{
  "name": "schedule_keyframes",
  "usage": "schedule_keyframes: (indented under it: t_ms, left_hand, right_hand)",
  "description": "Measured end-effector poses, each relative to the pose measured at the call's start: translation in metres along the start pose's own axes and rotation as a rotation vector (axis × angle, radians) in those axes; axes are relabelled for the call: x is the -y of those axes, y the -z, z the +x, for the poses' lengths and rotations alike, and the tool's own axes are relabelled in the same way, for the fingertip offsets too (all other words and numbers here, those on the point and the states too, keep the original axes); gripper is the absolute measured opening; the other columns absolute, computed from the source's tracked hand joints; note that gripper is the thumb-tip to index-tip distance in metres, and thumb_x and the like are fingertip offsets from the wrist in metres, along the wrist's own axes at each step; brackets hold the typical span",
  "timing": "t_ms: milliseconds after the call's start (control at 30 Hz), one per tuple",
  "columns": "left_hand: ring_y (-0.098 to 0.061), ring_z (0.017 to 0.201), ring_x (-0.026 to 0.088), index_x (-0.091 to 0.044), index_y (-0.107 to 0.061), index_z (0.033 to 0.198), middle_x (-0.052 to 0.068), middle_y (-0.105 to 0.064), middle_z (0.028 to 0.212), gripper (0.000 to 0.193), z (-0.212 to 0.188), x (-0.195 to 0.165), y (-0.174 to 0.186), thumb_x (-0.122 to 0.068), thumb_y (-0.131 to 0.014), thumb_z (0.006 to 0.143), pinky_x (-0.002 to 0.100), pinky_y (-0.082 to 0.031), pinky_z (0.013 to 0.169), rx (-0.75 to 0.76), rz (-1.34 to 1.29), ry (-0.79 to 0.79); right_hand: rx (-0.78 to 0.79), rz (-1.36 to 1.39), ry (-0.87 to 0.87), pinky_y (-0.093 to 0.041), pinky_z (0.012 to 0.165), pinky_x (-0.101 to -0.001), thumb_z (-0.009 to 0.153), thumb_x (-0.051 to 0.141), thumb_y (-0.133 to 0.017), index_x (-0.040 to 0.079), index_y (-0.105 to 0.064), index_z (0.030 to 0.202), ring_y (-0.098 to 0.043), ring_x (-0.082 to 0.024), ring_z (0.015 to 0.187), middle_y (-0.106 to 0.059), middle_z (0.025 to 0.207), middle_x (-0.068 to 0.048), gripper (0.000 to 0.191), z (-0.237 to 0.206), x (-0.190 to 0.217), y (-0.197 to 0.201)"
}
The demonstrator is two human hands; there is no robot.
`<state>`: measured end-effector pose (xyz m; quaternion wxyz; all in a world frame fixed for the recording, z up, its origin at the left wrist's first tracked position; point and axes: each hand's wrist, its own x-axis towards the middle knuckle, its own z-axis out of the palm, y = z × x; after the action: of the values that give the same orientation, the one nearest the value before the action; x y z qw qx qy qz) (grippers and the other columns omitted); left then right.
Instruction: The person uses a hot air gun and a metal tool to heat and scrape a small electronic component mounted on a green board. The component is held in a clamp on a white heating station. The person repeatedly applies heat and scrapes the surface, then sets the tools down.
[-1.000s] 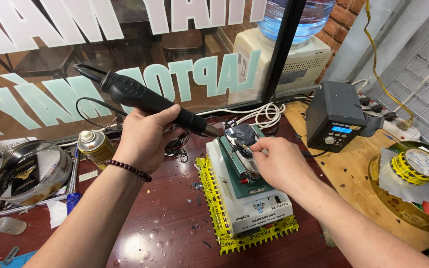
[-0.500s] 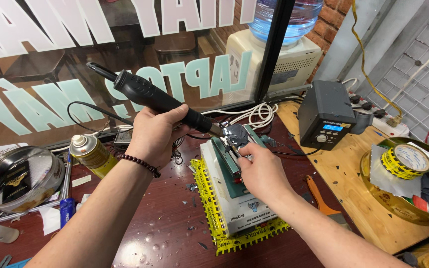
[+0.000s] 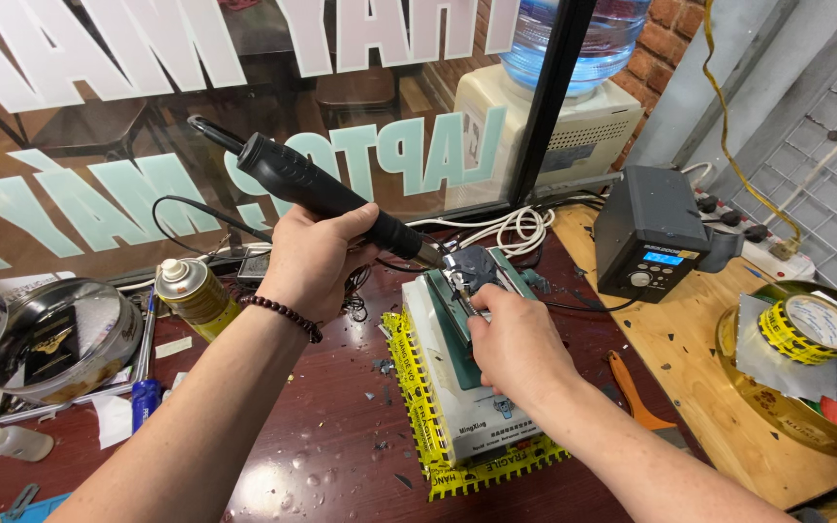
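L hand [image 3: 317, 257] grips hot-air handle [image 3: 326, 194]; R hand [image 3: 515, 334] on fixture [image 3: 467, 320].

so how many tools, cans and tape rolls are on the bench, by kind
black hot-air handle in the left hand: 1
gold spray can: 1
round silver tin: 1
yellow tape roll: 1
grey station box: 1
total: 5

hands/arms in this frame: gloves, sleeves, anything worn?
Both forearms bare, no sleeves in view, no gloves. Left hand has a dark beaded bracelet at the wrist. Right hand wears nothing visible: no rings, watch or bands.
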<state>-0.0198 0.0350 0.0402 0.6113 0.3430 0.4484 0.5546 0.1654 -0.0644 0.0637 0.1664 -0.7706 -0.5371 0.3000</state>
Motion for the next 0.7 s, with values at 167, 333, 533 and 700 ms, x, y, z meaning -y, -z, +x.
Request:
schedule_keyframes:
  t_ms: [167,333,533,700]
  left_hand:
    - [-0.067,0.08,0.018,-0.001,-0.059,0.105,0.011,-0.068,0.1,0.021,0.005,0.001,0.007,-0.005,-0.072,0.088,0.027,-0.059,0.065,0.0,-0.009,-0.006]
    - [-0.067,0.08,0.017,-0.001,-0.059,0.106,0.01,-0.069,0.1,0.023,0.008,0.003,0.006,-0.005,-0.072,0.089,0.026,-0.059,0.066,-0.002,0.02,-0.005]
    - [-0.067,0.087,0.015,-0.002,-0.058,0.107,0.009,-0.067,0.102,0.023,0.009,0.004,0.005,-0.006,-0.072,0.089,0.028,-0.061,0.071,-0.001,0.027,-0.003]
    - [-0.067,0.085,0.017,-0.001,-0.059,0.107,0.01,-0.067,0.102,0.022,0.013,0.002,0.01,-0.005,-0.072,0.089,0.028,-0.061,0.071,-0.004,0.011,0.005]
  right_hand:
    - [-0.018,0.007,0.007,-0.057,0.048,-0.0361,0.098,0.017,-0.059,0.008,-0.066,0.12,-0.069,-0.02,0.051,-0.075,0.071,-0.015,0.025,0.01,-0.004,-0.014]
    - [0.011,0.371,-0.034,-0.045,0.039,-0.0346,0.095,0.015,-0.061,0.004,-0.067,0.114,-0.057,-0.016,0.044,-0.068,0.071,-0.009,0.023,0.034,-0.024,-0.02]
    - [0.018,0.409,0.015,-0.042,0.042,-0.0349,0.094,0.018,-0.063,0.004,-0.071,0.113,-0.052,-0.016,0.045,-0.067,0.068,-0.008,0.024,0.05,-0.044,-0.015]
    - [-0.17,0.05,0.197,-0.057,0.067,-0.0366,0.089,0.019,-0.066,0.01,-0.073,0.114,-0.075,-0.022,0.067,-0.078,0.077,-0.012,0.027,0.044,-0.043,-0.011]
